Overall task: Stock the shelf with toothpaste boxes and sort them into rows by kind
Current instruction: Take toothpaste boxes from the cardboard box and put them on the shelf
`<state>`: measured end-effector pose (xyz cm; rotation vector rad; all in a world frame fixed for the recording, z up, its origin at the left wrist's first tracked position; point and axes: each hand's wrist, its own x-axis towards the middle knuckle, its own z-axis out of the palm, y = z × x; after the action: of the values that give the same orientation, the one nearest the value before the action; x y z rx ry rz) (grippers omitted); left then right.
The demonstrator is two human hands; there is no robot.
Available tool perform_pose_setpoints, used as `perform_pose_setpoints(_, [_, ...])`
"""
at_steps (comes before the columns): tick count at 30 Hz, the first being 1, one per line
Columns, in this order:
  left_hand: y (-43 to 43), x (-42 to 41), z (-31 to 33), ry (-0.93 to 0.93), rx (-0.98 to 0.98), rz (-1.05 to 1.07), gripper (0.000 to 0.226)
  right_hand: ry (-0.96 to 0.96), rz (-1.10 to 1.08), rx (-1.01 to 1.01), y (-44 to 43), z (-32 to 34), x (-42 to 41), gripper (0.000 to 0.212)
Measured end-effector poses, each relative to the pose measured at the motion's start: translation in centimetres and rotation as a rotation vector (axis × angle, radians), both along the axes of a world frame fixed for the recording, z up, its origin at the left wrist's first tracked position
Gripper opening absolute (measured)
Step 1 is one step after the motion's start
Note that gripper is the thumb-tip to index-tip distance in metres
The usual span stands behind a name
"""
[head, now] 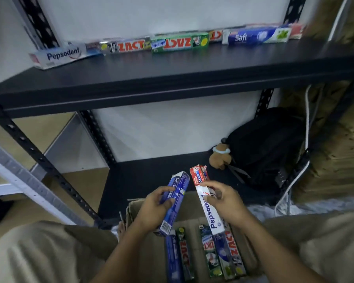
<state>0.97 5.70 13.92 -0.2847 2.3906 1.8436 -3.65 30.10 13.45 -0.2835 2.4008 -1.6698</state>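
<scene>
While the upper shelf (172, 66) sits well above and ahead of both hands, I note its back row runs left to right: a Pepsodent box (59, 56) at the far left, 2 ZACT boxes (151, 44) in the middle, a Safi box (253, 36) toward the right, each lying flat with its long axis along the wall. The carton (149, 252) sits between the knees, with more boxes lying lengthwise in it.

My left hand (153, 209) is wrapped around a blue Safi carton (173, 201), fingers curled over its face; long axis tilts up and slightly right, top end pointing toward the shelf. My right hand (225, 203) pinches a white Pepsodent carton (207, 203) near its middle, thumb on top; red end points up and away, slightly left.

Judgement: the 2 kinds belong on the sides opposite the hands holding them, so the placing reaches would cross, and each box needs turning roughly a quarter to lie along the row.
</scene>
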Motion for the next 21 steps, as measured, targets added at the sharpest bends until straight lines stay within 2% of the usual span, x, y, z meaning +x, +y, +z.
perform_pose_setpoints(4, [1.1,1.0,5.8,0.136,-0.008,-0.011,0.026,0.103,-0.023,-0.081,1.7,6.0,1.0,0.04])
perform_pose_setpoints(8, [1.4,2.0,10.8,0.248,-0.056,-0.045,0.027,0.235,0.004,-0.072,3.1,12.0,1.6,0.043])
perform_pose_setpoints(15, [0.9,2.8,20.2,0.425,-0.262,-0.096,0.028,0.414,0.027,-0.011,4.8,21.1,1.8,0.047])
perform_pose_setpoints(21, [-0.3,0.9,27.0,0.554,-0.498,-0.129,0.028,0.619,0.031,0.16,5.7,27.9,-0.6,0.044])
